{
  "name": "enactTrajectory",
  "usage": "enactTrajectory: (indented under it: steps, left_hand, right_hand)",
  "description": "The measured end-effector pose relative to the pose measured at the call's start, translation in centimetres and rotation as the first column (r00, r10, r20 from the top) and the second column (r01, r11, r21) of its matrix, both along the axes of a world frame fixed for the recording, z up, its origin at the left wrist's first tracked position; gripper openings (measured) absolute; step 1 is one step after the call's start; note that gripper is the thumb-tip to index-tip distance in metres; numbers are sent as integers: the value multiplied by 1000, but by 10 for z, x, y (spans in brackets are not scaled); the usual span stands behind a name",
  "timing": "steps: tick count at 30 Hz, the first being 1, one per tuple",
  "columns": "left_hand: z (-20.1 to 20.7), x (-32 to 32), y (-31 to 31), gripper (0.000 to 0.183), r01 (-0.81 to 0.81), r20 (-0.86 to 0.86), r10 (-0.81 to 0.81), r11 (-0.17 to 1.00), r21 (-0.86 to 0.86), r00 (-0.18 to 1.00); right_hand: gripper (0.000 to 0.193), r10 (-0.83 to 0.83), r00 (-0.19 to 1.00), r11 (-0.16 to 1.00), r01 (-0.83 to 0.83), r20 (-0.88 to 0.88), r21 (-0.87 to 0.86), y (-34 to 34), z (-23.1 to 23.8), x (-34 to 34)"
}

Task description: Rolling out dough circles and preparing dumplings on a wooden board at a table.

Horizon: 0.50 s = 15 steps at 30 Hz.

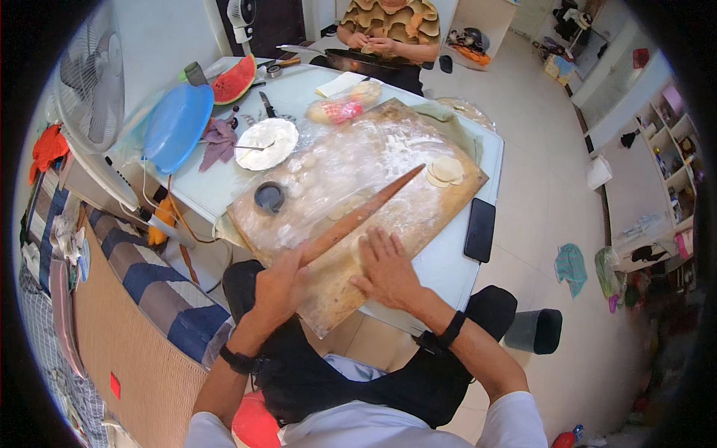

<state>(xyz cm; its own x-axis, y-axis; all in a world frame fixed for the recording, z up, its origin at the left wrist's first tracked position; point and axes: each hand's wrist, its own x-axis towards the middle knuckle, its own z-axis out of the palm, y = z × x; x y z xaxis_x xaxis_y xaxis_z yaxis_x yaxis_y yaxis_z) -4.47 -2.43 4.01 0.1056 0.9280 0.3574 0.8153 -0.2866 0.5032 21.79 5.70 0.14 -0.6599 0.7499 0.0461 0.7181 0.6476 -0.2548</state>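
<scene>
Flour (403, 149) is dusting the wooden board (336, 305), which is lying askew on the pale table (490, 158), with tiled floor (538, 216) spreading right and a fan (89, 89) standing left. A far plastic bag (345, 110) is showing red print. Your left hand (279, 287) is gripping the near end of the rolling pin (366, 213), which is slanting across the board toward dough rounds (446, 170) at far right; your right hand (388, 270) is resting palm down, fingers extended, beside the pin.

Set in a home, judging by the striped cover (153, 278) left of the gripping left hand (278, 282) and the large fan (91, 86) and cut watermelon (234, 81) beyond it.
</scene>
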Motion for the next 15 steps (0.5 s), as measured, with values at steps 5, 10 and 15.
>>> enactTrajectory:
  steps: [5, 10, 15]
  left_hand:
    - [8, -29, 1, 55, 13, 32, -14, 998, 54, 999]
    - [7, -41, 4, 54, -5, 88, 0, 999, 53, 996]
    - [4, -40, 6, 55, -4, 88, -3, 997, 80, 996]
  right_hand:
    - [89, 148, 988, 988, -147, -29, 44, -27, 3, 4]
    - [91, 240, 970, 970, -241, 37, 23, -33, 19, 11]
    - [74, 327, 945, 942, -328, 24, 64, -33, 4, 17]
